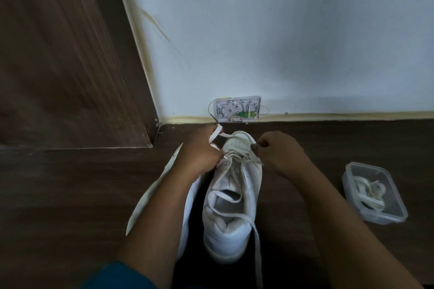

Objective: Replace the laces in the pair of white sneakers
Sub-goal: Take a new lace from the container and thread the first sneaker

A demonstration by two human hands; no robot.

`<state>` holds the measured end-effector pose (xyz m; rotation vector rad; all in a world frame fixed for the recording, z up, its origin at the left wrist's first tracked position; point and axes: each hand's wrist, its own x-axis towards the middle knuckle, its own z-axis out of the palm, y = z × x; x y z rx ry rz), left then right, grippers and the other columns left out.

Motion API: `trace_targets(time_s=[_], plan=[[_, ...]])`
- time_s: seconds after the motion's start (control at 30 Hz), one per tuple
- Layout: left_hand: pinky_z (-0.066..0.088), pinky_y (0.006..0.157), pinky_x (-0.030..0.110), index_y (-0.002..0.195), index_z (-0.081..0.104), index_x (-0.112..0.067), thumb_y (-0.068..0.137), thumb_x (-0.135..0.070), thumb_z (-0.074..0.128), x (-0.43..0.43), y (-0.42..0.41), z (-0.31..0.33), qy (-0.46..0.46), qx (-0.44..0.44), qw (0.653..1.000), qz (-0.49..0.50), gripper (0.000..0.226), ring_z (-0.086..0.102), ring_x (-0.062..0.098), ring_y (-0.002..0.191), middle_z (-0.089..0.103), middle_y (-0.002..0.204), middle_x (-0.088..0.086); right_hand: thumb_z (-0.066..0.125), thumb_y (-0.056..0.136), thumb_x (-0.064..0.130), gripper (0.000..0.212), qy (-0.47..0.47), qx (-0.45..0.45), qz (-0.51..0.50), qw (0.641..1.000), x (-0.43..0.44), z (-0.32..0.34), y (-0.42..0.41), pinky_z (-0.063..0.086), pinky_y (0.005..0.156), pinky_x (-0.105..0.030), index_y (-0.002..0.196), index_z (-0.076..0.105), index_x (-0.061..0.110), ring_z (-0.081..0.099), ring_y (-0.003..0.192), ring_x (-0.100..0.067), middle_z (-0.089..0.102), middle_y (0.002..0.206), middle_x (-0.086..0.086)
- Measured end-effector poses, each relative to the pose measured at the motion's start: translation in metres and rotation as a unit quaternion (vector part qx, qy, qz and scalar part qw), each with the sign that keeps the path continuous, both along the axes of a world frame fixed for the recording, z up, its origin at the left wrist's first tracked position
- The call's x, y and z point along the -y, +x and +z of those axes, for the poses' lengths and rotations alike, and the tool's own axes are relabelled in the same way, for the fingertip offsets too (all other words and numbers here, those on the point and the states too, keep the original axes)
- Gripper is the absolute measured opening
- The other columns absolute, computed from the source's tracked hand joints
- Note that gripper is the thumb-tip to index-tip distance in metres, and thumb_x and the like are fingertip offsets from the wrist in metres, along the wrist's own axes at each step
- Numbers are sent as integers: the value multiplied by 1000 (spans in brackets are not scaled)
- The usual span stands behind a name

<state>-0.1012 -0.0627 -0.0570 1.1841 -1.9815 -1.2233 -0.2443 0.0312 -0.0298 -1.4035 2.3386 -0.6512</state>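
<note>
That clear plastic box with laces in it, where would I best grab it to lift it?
I'd take the clear box by its two long side walls, coming straight down from above. It sits flat and lidless on the floor, standing apart to the right of the sneaker, so the rim is exposed; the laces lie low inside.

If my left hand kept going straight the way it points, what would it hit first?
Probably the small box low on the wall, ahead of the left hand; depth is hard to judge.

Dim room, dark wood-look floor (70, 195), pale wall (281, 30), yellowed skirting strip (328, 116), uncovered wall box (237, 109)
</note>
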Motion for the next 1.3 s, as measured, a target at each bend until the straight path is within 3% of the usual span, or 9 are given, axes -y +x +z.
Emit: trace_targets(time_s=[0.17, 0.37, 0.5, 0.6, 0.73, 0.83, 0.97, 1.17, 1.3], plan=[[53, 86, 47, 111, 61, -21, 68, 10, 61, 1, 1, 0, 3, 0, 1000, 3, 53, 65, 29, 95, 65, 92, 8, 60, 90, 28, 11, -36, 6, 14, 999, -1, 3, 4, 46, 71, -28, 90, 64, 17, 58, 82, -13, 63, 88, 3], [55, 73, 45, 109, 61, -18, 67, 14, 63, -1, 2, 6, 34, 20, 999, -15, 52, 66, 32, 83, 66, 80, 14, 66, 83, 17, 15, 8, 77, 113, 991, -2, 6, 17, 47, 72, -27, 87, 76, 7, 65, 84, -17, 72, 87, -7], [54, 74, 41, 111, 64, -15, 62, 6, 67, -3, 3, 10, 0, 43, 999, -30, 53, 64, 28, 83, 62, 79, 0, 60, 83, 12, 20, 10, 94, 112, 989, 0, 2, 22, 42, 64, -26, 88, 71, -4, 62, 80, -20, 69, 90, -19], [55, 73, 45, 87, 66, -18, 55, -3, 71, -5, 5, 12, -21, 43, 998, -35, 36, 62, 25, 74, 61, 71, -2, 60, 82, 12, 23, 6, 113, 98, 989, 1, -1, 21, 47, 74, -33, 92, 70, -6, 62, 94, -28, 68, 96, -21], [55, 68, 45, 55, 61, -19, 62, 9, 76, -7, 7, 14, -11, 35, 999, -25, 33, 56, 20, 60, 59, 53, -1, 68, 78, 14, 13, -14, 133, 74, 988, 0, -4, 27, 43, 66, -25, 85, 77, 9, 62, 78, -13, 73, 87, -10], [52, 70, 41, 54, 65, -19, 65, 11, 75, -8, 7, 16, 38, 20, 999, -22, 34, 56, 19, 58, 59, 46, -6, 70, 76, 17, 8, -35, 103, 45, 993, 2, -7, 30, 40, 66, -23, 81, 77, 17, 61, 81, -10, 72, 83, -1], [52, 74, 50, 54, 69, -14, 65, 12, 73, -9, 8, 17, 88, 9, 996, -24, 28, 58, 24, 69, 62, 63, 13, 68, 77, 13, 11, -30, 104, 49, 993, 2, -6, 32, 40, 67, -25, 70, 71, 20, 58, 78, -13, 65, 71, -1], [53, 71, 53, 65, 68, -2, 44, -16, 65, -10, 5, 19, 75, 41, 996, -18, 25, 58, 22, 66, 61, 66, 17, 67, 77, 12, 29, -5, 142, 41, 989, 3, -9, 36, 39, 63, -27, 52, 59, 24, 53, 70, -11, 55, 60, 1], [44, 57, 35, 74, 66, -4, 48, -24, 58, -15, 3, 26, 62, 67, 995, -30, 34, 54, 20, 62, 60, 67, 12, 58, 80, 3, 31, -9, 189, 48, 981, 1, 6, 39, 33, 52, -20, 52, 51, 16, 45, 58, -3, 52, 56, 12]])
